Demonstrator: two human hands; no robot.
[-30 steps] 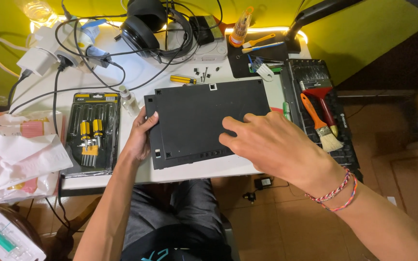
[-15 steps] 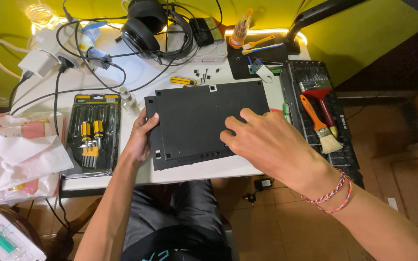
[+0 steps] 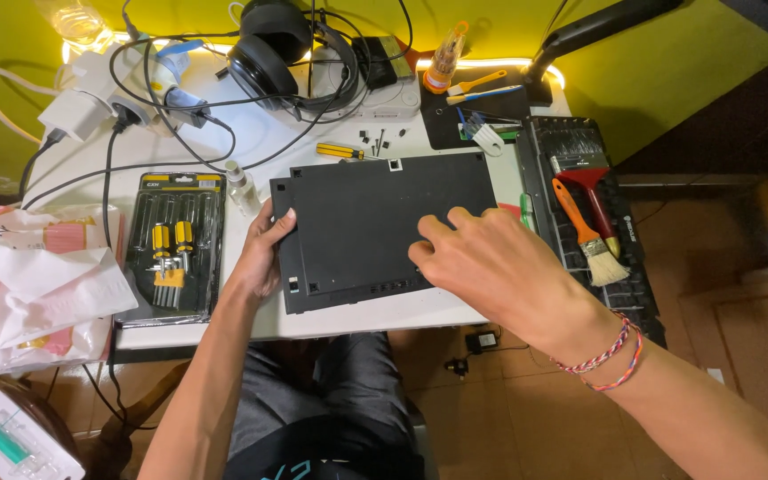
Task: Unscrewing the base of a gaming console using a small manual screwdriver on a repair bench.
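Note:
A flat black laptop-like device lies bottom side up on the white table. My left hand grips its left edge, thumb on top. My right hand rests with spread fingers on its lower right part, holding nothing. A small yellow-handled screwdriver and several tiny black screws lie just beyond the device's far edge.
A screwdriver set in a black and yellow pack lies left of the device, beside a white plastic bag. Headphones, cables and a power adapter fill the back. Brushes rest on a black keyboard at right.
My right hand has slid slightly along the lower right of the device. My left hand keeps hold of the left edge and the device has barely moved.

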